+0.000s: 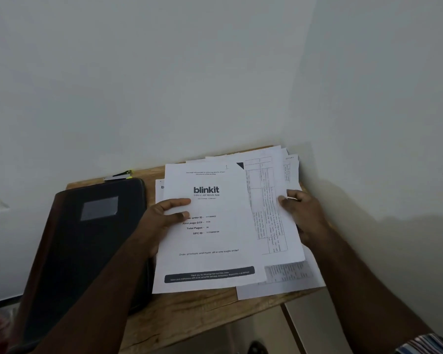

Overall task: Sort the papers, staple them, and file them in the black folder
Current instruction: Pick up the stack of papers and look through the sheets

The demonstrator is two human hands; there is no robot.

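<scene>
You are in the sorting step: nothing looks stapled or filed yet. Your left hand (164, 215) grips the blinkit cover sheet (210, 241) at its left edge, thumb on top and the fingers curled beneath. Your right hand (304, 213) pinches the right edge of the table-printed sheets (269, 215) fanned out beside it. The whole loose pile sits on the wooden surface (189, 310) in the corner of the wall, some pages overhanging the front edge.

The black folder (87, 238) lies closed just left of the papers, with your left forearm crossing over it. The stapler (119, 175) rests behind the folder against the wall.

Next, you probably need to separate the cover sheet from the rest and square the edges before stapling; the splayed pages could slip off the front.

How many sheets lie underneath is hidden, the fine print is too small to read, and only the stapler's top shows.
</scene>
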